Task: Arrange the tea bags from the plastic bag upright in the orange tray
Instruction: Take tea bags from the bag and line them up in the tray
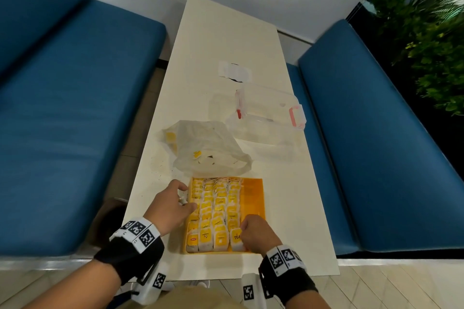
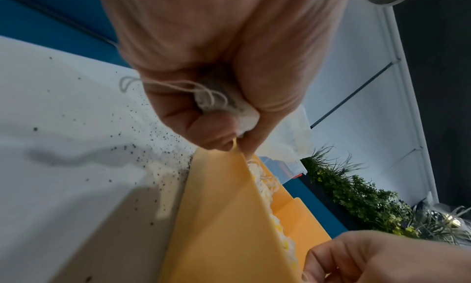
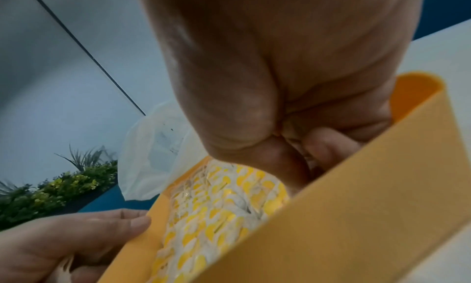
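In the right wrist view the curled right hand (image 3: 280,82) covers whatever its fingertips (image 3: 328,144) press, so a grip cannot be told, and the rows of white and yellow paper tea bags (image 3: 216,206) in the orange plastic tray (image 3: 356,186) blur together. The crumpled translucent plastic bag (image 1: 206,148) by the table's left edge veils its contents. The left hand (image 2: 216,55) hides most of a scrunched white tea bag (image 2: 244,114).
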